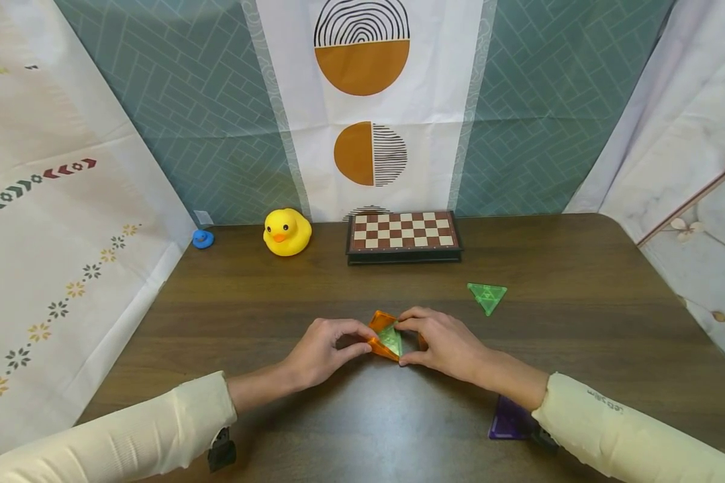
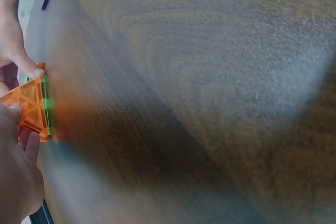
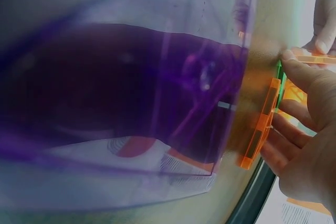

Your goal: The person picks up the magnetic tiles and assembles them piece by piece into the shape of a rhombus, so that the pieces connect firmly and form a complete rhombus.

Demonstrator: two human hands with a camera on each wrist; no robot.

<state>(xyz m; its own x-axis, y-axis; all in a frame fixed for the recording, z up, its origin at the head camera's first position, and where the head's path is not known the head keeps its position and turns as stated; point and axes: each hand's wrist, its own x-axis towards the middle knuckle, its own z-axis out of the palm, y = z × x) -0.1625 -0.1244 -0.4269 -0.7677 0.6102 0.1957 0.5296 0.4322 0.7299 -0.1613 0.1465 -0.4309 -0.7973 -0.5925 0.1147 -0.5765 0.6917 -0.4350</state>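
Observation:
Near the table's middle, my left hand (image 1: 320,352) pinches an orange triangular magnetic tile (image 1: 384,349) between thumb and fingers. This tile slants up against a green triangular magnetic tile (image 1: 391,339). Index finger and thumb of my right hand (image 1: 444,342) hold the green tile at its edges. Behind it stands another orange tile (image 1: 382,320). A further orange tile (image 3: 261,124) lies beside the right fingers in the right wrist view, mostly covered by that hand in the head view. The left wrist view shows the left thumb on the orange tile's face (image 2: 31,109).
A loose green triangle tile (image 1: 487,297) lies beyond the right hand. The purple tile (image 1: 510,421) sits under the right forearm. Along the back edge are a checkered board box (image 1: 403,235), a yellow rubber duck (image 1: 287,232) and a small blue duck (image 1: 203,239).

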